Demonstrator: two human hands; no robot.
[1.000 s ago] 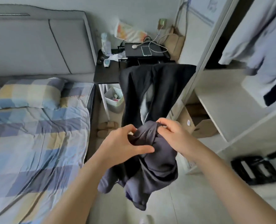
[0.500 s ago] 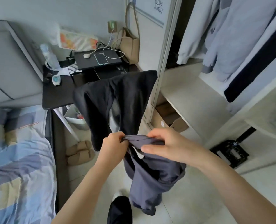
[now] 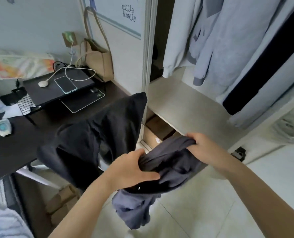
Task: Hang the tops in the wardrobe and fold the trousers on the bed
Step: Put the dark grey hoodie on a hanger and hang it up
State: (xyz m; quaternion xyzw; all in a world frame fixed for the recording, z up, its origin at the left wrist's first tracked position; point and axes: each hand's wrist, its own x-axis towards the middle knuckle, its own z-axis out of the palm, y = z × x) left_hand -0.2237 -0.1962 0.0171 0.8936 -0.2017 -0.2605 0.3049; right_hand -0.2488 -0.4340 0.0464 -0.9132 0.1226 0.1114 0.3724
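Both hands hold a dark grey garment bunched up at chest height in front of the open wardrobe. My left hand grips its near left part, thumb on top. My right hand grips its upper right edge. The rest of the cloth hangs down toward the floor. A black garment is draped over a chair back just behind my left hand. Pale grey and blue tops hang inside the wardrobe at the upper right. A corner of the bed shows at the lower left.
A dark desk at the left carries a laptop stand with a phone, cables and a small clock. A beige bag hangs by the wardrobe's frame. Cardboard boxes sit under the wardrobe shelf. Slippers lie on the tiled floor.
The view has swung right from the bed toward the wardrobe. My hands have moved apart, the right one pulling the grey garment's edge up and to the right.
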